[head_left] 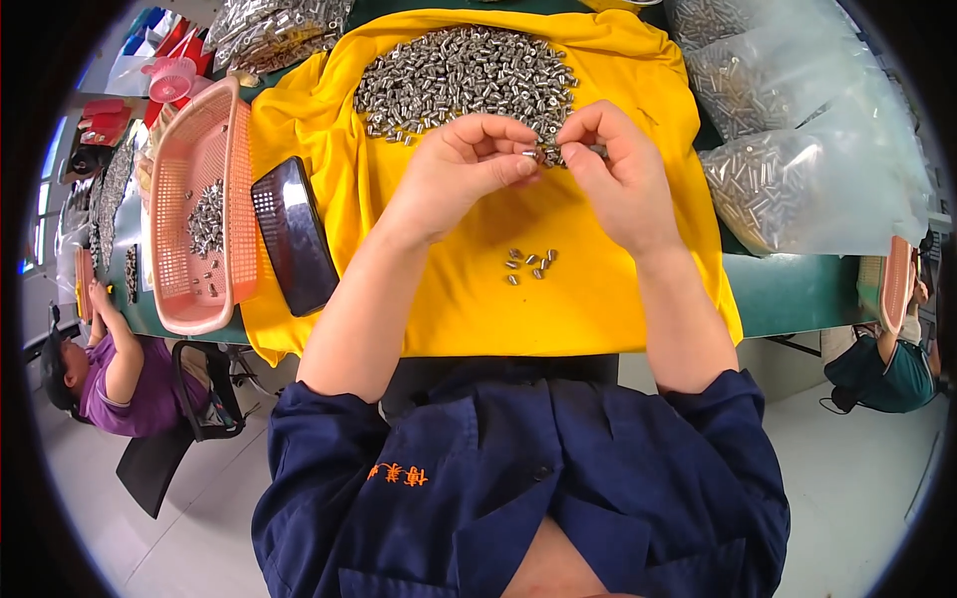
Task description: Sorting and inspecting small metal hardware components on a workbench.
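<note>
My left hand (469,164) and my right hand (613,164) meet over a yellow cloth (469,299). Each pinches a small silver metal part between thumb and fingers, and the fingertips almost touch. Just beyond the hands lies a big heap of the same small silver parts (464,80). A little cluster of several loose parts (528,264) rests on the cloth nearer to me, between my forearms.
A pink slotted basket (184,289) with some metal parts stands at the left, a dark phone (294,234) beside it. Clear bags of metal parts (788,169) lie at the right. Other people sit at the far left (120,379) and far right (887,369).
</note>
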Action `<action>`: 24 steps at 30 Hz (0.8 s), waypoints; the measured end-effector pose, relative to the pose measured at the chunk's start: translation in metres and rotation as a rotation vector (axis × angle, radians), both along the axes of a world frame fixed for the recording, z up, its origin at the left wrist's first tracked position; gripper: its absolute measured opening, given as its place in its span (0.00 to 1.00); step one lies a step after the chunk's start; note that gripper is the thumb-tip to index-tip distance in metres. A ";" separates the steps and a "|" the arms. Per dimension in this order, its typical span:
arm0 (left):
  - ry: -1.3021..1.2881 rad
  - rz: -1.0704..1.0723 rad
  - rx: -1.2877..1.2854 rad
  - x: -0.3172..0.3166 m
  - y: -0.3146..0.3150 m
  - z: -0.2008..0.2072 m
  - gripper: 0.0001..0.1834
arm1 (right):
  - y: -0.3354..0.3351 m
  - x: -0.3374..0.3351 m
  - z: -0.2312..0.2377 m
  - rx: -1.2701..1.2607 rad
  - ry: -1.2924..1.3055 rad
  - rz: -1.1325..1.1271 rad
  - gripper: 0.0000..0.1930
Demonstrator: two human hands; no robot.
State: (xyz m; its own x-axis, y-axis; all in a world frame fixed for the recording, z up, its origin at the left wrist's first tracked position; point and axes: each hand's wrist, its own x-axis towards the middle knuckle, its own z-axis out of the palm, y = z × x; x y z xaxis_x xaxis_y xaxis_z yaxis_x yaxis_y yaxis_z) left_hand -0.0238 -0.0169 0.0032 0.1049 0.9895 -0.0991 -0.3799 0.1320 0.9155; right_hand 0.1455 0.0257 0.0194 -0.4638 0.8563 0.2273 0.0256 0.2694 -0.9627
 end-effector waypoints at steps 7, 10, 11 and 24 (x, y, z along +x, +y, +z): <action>0.035 -0.008 0.014 -0.002 0.001 -0.001 0.08 | -0.002 -0.001 0.001 0.067 -0.027 0.023 0.03; 0.034 -0.002 0.019 -0.003 0.000 -0.001 0.08 | -0.004 -0.002 0.005 0.130 -0.103 0.009 0.02; 0.034 -0.001 0.019 -0.002 0.000 -0.001 0.08 | -0.005 -0.002 0.006 0.133 -0.119 0.009 0.02; 0.324 0.081 0.072 0.004 0.000 0.002 0.06 | -0.007 -0.005 0.006 0.310 -0.288 -0.013 0.03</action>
